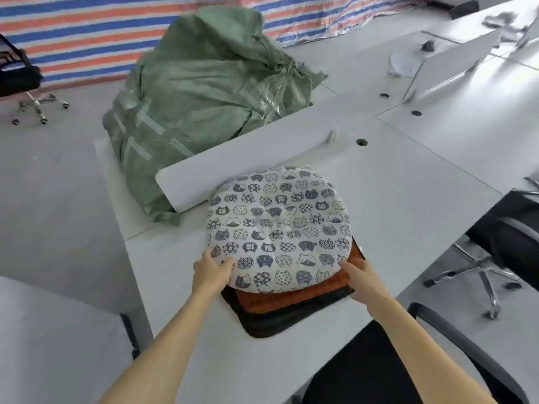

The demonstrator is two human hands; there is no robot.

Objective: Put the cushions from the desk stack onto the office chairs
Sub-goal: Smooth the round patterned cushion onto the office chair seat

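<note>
A stack of cushions lies on the white desk [393, 182]. On top is a round white cushion [278, 227] printed with cat faces, over an orange cushion [288, 298] and a black cushion [271, 323]. My left hand [211, 271] grips the round cushion's near-left edge, thumb on top. My right hand [360, 282] holds its near-right edge, fingers tucked under the rim. A black office chair [367, 371] sits just below the desk edge in front of me. Another black chair [507, 243] stands at the right.
A big green woven sack [201, 106] lies on the desk behind a low white divider panel [248, 164]. A third office chair [20, 80] stands far left by the striped tarp wall [87, 33]. More desks and dividers stretch to the back right.
</note>
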